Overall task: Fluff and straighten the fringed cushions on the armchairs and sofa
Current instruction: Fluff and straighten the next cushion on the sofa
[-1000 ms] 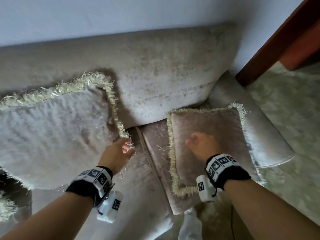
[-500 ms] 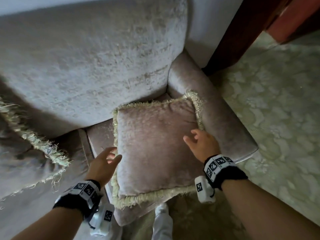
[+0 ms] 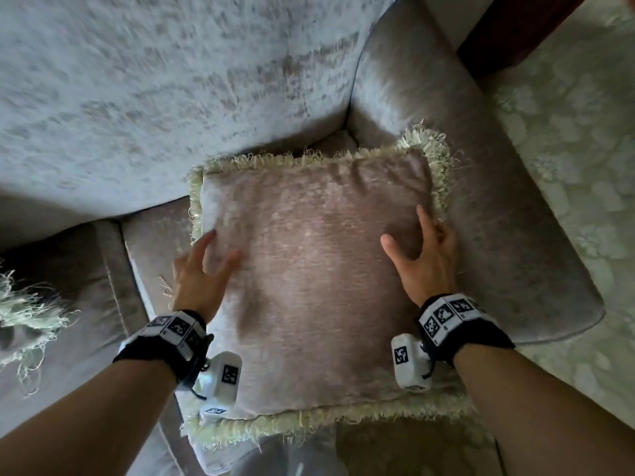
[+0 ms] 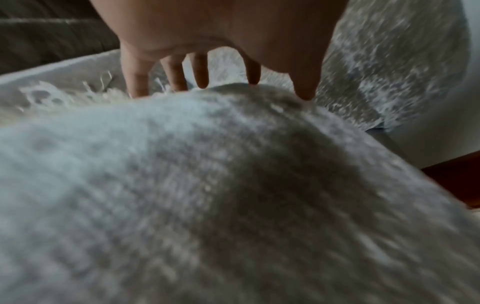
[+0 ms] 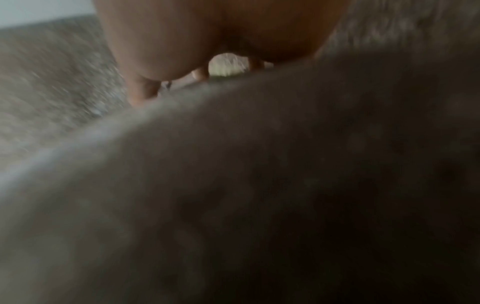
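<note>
A pinkish-beige cushion point(image 3: 309, 286) with a cream fringe point(image 3: 436, 166) lies flat on the sofa seat, against the right armrest. My left hand point(image 3: 220, 249) rests with spread fingers on the cushion's left edge. My right hand point(image 3: 405, 231) presses with spread fingers into its right side, and the fabric dents under it. In the left wrist view the left hand's fingertips point(image 4: 202, 84) touch the cushion point(image 4: 207, 185) near its fringe point(image 4: 78, 96). The right wrist view is blurred: the right hand point(image 5: 197, 78) lies on the dark cushion point(image 5: 259, 185).
The sofa backrest point(image 3: 171, 80) rises behind the cushion and the armrest point(image 3: 481, 218) runs along its right. The fringe of another cushion point(image 3: 24, 310) shows at the left edge. Patterned carpet point(image 3: 567, 166) lies to the right, and dark wooden furniture point(image 3: 498, 36) stands at the top right.
My left hand has come off the large cushion at the left. Both hands have moved onto the small cushion and spread flat on it, and my view has swung right.
</note>
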